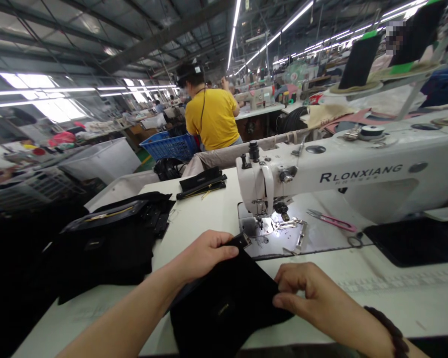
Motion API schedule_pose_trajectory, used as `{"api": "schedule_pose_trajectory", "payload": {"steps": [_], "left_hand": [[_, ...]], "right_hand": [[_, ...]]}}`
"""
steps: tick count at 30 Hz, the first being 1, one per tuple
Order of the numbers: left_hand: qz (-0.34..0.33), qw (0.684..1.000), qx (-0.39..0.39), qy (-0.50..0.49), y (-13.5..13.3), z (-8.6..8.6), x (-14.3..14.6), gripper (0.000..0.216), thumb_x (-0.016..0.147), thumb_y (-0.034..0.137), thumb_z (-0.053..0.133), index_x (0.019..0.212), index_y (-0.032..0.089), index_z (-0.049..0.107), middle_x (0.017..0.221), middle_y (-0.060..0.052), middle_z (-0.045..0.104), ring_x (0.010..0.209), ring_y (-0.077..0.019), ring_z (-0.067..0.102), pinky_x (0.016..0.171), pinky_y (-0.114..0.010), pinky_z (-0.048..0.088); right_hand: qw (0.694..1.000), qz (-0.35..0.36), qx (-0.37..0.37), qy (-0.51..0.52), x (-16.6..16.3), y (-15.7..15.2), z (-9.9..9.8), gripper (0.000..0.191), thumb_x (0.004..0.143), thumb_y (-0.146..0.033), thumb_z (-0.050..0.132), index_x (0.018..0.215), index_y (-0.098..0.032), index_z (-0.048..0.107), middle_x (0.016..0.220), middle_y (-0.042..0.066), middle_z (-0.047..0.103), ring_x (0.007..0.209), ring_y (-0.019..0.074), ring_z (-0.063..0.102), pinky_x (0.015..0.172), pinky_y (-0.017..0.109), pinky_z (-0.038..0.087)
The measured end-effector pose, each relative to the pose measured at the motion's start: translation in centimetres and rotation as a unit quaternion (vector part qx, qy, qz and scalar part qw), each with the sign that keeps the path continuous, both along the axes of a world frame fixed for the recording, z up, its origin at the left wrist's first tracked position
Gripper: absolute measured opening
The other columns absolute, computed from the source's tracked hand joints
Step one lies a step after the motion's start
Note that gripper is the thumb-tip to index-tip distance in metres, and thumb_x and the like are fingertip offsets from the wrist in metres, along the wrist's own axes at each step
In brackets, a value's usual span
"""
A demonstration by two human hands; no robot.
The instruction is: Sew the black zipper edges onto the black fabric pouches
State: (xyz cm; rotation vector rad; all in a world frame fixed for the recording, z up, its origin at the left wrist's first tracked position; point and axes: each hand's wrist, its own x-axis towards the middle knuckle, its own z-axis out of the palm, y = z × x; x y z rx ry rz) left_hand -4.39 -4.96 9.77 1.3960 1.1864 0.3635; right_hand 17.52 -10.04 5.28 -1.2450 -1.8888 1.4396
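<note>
A black fabric piece (242, 298) with a small gold label lies across the front edge of the sewing table. My left hand (211, 251) pinches its upper edge, close to a small strap end with a metal piece (243, 240). Thumb and fingers of my right hand (298, 288) are closed on the fabric's right edge. Just beyond my hands is the white sewing machine (321, 169), its needle area (262, 221) above a metal plate. The fabric is in front of the presser foot, not under it.
Pink-handled thread snips (332, 220) lie on the machine bed, left of a dark phone-like slab (418, 241). Black zippered pieces (201, 183) rest at the table's back. More black fabric (108, 248) is piled at left. A person in a yellow shirt (212, 119) sits ahead beside a blue basket (169, 145).
</note>
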Motion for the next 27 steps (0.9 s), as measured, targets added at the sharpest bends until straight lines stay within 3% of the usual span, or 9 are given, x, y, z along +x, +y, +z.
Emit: {"api": "schedule_pose_trajectory", "payload": {"steps": [4,11,13,20,27], "left_hand": [[-0.016,0.998,0.043,0.041,0.2,-0.1,0.3,0.03,0.069,0.039,0.054,0.077,0.01,0.059,0.061,0.0,0.054,0.057,-0.0146,0.048,0.055,-0.025,0.037],[-0.007,0.973,0.174,0.152,0.1,0.2,0.9,0.017,0.071,0.029,0.052,0.068,0.013,0.059,0.063,0.001,0.057,0.062,-0.0151,0.05,0.059,-0.024,0.037],[-0.013,0.978,0.158,0.135,0.1,0.3,0.8,0.021,0.073,0.032,0.05,0.068,0.013,0.058,0.062,0.001,0.056,0.061,-0.0154,0.05,0.058,-0.024,0.038],[0.015,1.0,-0.016,-0.008,0.4,-0.4,-0.1,0.032,0.066,0.04,0.06,0.076,0.01,0.057,0.062,-0.002,0.057,0.058,-0.0157,0.052,0.055,-0.025,0.039],[0.004,1.0,0.011,0.023,0.4,-0.4,-0.2,0.034,0.068,0.043,0.058,0.076,0.01,0.058,0.062,-0.001,0.057,0.058,-0.0158,0.052,0.053,-0.024,0.039]], "right_hand": [[0.998,-0.037,0.014,-0.052,-0.2,0.1,-0.3,0.024,0.072,-0.025,0.053,0.052,-0.018,0.041,0.054,-0.004,0.043,0.052,0.0095,0.04,0.048,0.022,0.03],[0.998,-0.05,0.019,-0.038,-0.3,0.2,-0.8,0.027,0.071,-0.026,0.054,0.05,-0.018,0.039,0.053,-0.005,0.04,0.051,0.0089,0.037,0.048,0.022,0.029],[0.998,-0.056,-0.011,-0.02,-0.3,0.4,-1.3,0.026,0.07,-0.028,0.055,0.051,-0.018,0.04,0.05,-0.006,0.038,0.049,0.0086,0.035,0.045,0.022,0.027],[0.995,-0.065,-0.073,0.018,-0.5,1.1,-1.6,0.029,0.066,-0.03,0.059,0.048,-0.018,0.039,0.044,-0.007,0.034,0.044,0.0068,0.03,0.042,0.021,0.023],[0.995,-0.072,-0.072,0.019,-0.7,1.0,-1.9,0.027,0.065,-0.03,0.058,0.049,-0.018,0.04,0.043,-0.007,0.035,0.044,0.0074,0.031,0.042,0.022,0.022]]}}
